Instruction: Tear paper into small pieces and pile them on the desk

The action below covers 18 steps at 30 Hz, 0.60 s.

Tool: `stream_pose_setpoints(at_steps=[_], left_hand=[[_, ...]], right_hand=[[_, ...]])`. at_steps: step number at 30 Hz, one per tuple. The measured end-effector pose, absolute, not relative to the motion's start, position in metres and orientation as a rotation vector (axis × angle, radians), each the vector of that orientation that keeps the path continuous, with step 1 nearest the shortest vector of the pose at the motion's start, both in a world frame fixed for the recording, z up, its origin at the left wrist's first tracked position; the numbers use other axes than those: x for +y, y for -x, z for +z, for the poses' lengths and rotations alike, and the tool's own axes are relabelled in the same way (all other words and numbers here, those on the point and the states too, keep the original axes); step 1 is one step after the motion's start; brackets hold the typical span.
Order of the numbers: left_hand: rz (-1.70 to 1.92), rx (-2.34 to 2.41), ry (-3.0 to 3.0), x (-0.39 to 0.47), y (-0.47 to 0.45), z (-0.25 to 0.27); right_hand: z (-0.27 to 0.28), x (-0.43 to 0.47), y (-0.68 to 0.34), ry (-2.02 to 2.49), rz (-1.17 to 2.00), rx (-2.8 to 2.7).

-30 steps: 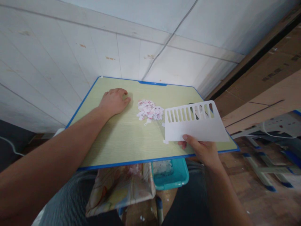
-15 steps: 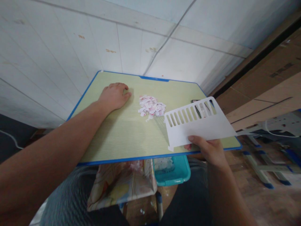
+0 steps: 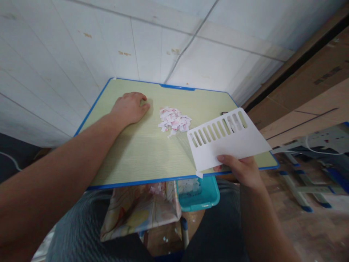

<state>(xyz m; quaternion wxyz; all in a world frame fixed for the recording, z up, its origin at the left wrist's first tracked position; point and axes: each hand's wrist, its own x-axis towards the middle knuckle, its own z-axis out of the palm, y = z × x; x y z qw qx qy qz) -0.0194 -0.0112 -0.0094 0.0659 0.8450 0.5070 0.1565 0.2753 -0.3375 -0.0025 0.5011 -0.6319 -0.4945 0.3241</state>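
Observation:
My left hand (image 3: 131, 107) rests on the pale green desktop (image 3: 139, 153), left of a heap of small torn paper pieces (image 3: 175, 120). Its thumb stands apart from loosely bent fingers, and nothing shows in it. My right hand (image 3: 241, 168) grips the near edge of a white slotted sheet (image 3: 226, 145), thumb on top, and holds it tilted over the right part of the desk. A row of long openings runs along the sheet's far side. Part of a dark, thin object (image 3: 224, 113) shows behind the sheet; its kind is hidden.
Below the desk's blue front edge are a patterned cloth bin (image 3: 147, 214) with paper scraps and a turquoise basin (image 3: 200, 202) holding white pieces. A white wall (image 3: 147, 47) with a grey cable stands behind. Cardboard boxes (image 3: 305, 94) are on the right.
The view has shifted slightly, so the desk sits a little higher in it. My left hand stays beside the paper heap, and my right hand still holds the slotted sheet.

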Motion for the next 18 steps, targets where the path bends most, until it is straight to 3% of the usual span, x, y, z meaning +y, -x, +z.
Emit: stream_pose_setpoints(at_steps=[18], left_hand=[[0.465, 1.501, -2.542, -0.016, 0.021, -0.005]], right_hand=[[-0.018, -0.338, -0.287, 1.382, 0.842, -1.146]])
